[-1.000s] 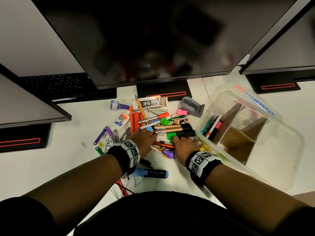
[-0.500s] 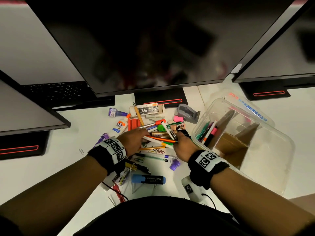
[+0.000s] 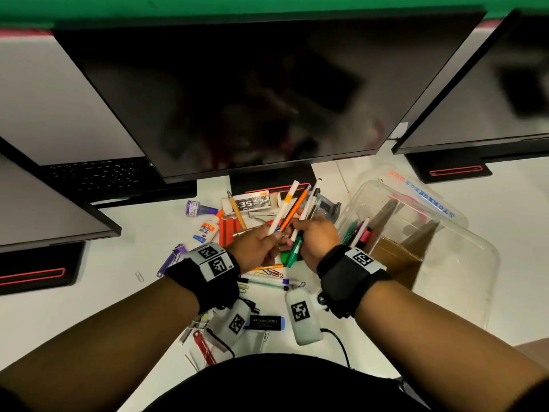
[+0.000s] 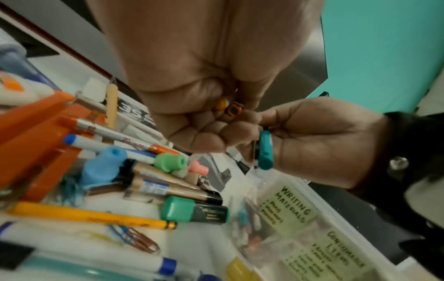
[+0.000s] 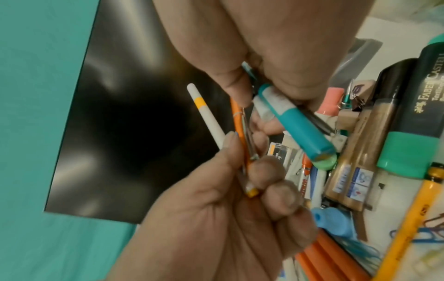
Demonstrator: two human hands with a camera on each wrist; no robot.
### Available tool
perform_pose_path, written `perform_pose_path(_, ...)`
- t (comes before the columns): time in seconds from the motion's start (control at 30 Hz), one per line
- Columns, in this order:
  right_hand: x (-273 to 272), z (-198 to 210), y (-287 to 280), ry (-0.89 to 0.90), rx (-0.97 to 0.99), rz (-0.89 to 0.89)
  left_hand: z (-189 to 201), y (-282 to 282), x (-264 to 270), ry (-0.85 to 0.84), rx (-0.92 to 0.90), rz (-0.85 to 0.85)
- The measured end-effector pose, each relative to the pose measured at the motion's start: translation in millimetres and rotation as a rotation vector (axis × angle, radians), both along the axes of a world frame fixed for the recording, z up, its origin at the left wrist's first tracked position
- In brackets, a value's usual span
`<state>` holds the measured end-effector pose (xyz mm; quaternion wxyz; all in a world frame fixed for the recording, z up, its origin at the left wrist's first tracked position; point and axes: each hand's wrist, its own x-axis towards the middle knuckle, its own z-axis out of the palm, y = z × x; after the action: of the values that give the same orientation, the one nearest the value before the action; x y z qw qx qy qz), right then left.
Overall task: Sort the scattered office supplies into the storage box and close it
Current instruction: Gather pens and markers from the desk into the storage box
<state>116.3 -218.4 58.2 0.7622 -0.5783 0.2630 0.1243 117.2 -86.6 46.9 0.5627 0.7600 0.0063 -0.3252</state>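
Both hands are raised above the pile of supplies, close together. My left hand [image 3: 274, 237] grips a white pen with a yellow band [image 5: 206, 114] and an orange pen [image 3: 292, 214], both pointing up and away. My right hand [image 3: 298, 233] holds a teal-capped pen [image 5: 300, 121] along with other thin pens [image 3: 310, 200]. The clear storage box [image 3: 463, 292] stands open just right of the hands. It has cardboard dividers and several pens [image 3: 359, 233] in its near-left compartment. Its lid [image 3: 424, 191] lies behind it.
Loose on the white desk lie a glue bottle [image 3: 208, 228], an orange block [image 3: 228, 233], a grey tape dispenser [image 3: 328, 207], a blue highlighter [image 3: 266, 321], a green highlighter [image 4: 194, 211], gold markers [image 4: 168, 186] and paper clips [image 3: 271, 273]. Dark monitors [image 3: 237, 99] overhang the back.
Both hands have risen from the pile with pens gathered in them. The pens have swung from lying flat to pointing up, and the hands have come together.
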Motion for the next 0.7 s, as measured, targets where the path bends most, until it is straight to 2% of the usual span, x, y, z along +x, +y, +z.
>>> perform_pose_path(0.13, -1, 8, -7, 0.038, 0.089, -0.074, 2, -13, -3, 0.052, -0.002, -0.064)
perform_pose_path(0.3, -7, 16, -10, -0.002, 0.124, -0.046, 8, -27, 1, -0.014, 0.152, -0.252)
perform_pose_path(0.4, -6, 20, -14, -0.033, 0.054, -0.049, 20, -35, 1, 0.011, 0.078, -0.294)
perform_pose_path(0.53, 1, 25, -23, -0.048, 0.014, -0.138, 23, -35, 1, -0.089, 0.122, -0.371)
perform_pose_path(0.6, 3, 27, -30, -0.030, 0.041, -0.176, 16, -28, 2, -0.144, 0.234, -0.406)
perform_pose_path(0.7, 6, 27, -42, -0.018, 0.093, -0.226, 0, -11, -1, -0.297, 0.552, -0.512)
